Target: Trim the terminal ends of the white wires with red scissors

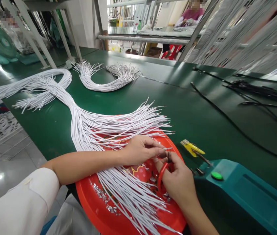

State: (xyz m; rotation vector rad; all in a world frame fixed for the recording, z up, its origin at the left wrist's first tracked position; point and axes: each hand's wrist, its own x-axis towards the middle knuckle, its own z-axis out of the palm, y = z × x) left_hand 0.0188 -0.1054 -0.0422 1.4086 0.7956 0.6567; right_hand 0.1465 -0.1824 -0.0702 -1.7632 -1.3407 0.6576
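Observation:
My left hand (140, 149) pinches the end of a thin white wire (167, 149) above a round red tray (96, 209). My right hand (177, 181) is closed round a red-handled cutting tool (162, 173), whose dark tip meets the wire end right beside my left fingers. A large bundle of white wires (92, 127) lies across the tray and runs back over the green table (197, 114). Several short cut bits (101, 194) are scattered in the tray.
A teal machine (246, 192) with a green button (217, 175) stands right of the tray, a yellow-handled tool (192, 147) beside it. More white wire bundles (111, 76) lie at the back, black cables (258, 91) at right. A person in purple (189, 16) sits at a far table.

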